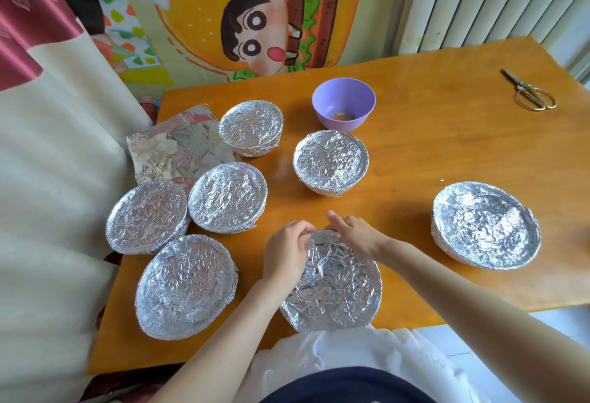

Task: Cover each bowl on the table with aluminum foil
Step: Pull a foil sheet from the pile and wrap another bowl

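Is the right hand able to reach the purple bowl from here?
Probably yes. The right hand grips the nearest bowl, so it must let go first. A covered bowl stands between it and the purple bowl, but the table beside that bowl is bare.

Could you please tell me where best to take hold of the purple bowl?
Grip the purple bowl by its rim and outer wall, coming from the right: it stands upright and uncovered, bare table lies there, and a foil-covered bowl sits close in front.
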`<state>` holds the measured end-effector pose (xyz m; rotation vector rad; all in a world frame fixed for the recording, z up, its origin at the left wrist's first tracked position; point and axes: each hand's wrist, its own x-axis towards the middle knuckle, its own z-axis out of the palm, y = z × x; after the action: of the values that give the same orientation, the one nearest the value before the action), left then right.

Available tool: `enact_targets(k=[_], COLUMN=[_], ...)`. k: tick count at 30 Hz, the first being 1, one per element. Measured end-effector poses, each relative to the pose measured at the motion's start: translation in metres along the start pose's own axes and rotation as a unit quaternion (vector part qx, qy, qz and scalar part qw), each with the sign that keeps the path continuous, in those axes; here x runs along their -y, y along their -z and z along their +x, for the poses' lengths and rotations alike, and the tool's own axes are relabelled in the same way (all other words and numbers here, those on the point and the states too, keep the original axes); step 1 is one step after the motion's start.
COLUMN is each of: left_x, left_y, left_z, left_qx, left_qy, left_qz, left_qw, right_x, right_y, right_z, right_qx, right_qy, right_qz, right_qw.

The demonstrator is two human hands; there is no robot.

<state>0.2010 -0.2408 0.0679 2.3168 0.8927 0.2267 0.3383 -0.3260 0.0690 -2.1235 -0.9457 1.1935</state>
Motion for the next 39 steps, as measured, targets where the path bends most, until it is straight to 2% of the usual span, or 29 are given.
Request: enact_targets(k=[6,12,18,24,29,35,39], left_x=[-0.009,-0.013,-0.02,-0.024,-0.023,-0.019,-0.019], left_y=[0.002,0.001,0.005,0.001,0.006,0.002,0.008], left_z=[0.003,-0.001,0.0,-0.005,-0.001,-0.008,-0.006], left_qx=[0.0,0.022,-0.004,0.01,-0.012,0.006,-0.014], left_qy=[-0.025,-0.042,-0.051,-0.064,-0.063,-0.063,-0.05], left_qz=[0.001,0.009,0.0,0.004,-0.009,-0.003,-0.014], left_qw=[1.0,0.999,0.999,0.998,0.998,0.998,0.999], right_x=[-0.004,-0.007,0.002,0.002,0.003,0.006,0.001], right_y=[0.011,0.011,0.02,0.023,0.025,0.019,0.02], right_z=[0.0,0.007,0.012,0.015,0.015,0.018,0.017], right_qx=[0.021,0.046,0.075,0.118,0.168,0.159,0.157], right_qy=[0.008,-0.011,-0.019,-0.02,0.0,-0.01,0.003], right_qz=[0.051,0.001,0.038,0.007,0.092,0.013,0.077], right_qw=[0.998,0.999,0.996,0.993,0.982,0.987,0.985])
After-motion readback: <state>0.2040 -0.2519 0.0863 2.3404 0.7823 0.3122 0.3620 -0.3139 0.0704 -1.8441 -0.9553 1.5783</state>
